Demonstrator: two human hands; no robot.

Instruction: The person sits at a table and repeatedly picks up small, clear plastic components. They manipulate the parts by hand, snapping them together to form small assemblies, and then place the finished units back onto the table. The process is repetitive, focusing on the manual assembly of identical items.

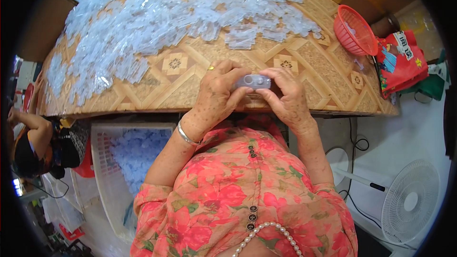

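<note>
One plastic piece (261, 82), likely light, stiff, best gripped endwise, sits pinched between left hand (219, 88) and right hand (289, 95).

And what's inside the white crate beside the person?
Inside the white crate sits a heap of pale-blue pieces. Whatever lies beneath the heap is covered, and the left arm hides part of the crate's right side.

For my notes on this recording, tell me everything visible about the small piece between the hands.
The small piece is grey-blue, oblong and round-cornered, seemingly translucent plastic. A round outline shows toward its left end, a small rounded form toward its right. It lies lengthwise from left to right near the table's near edge, fingers of the left hand and right hand gripping its ends. Finer detail is unclear.
</note>
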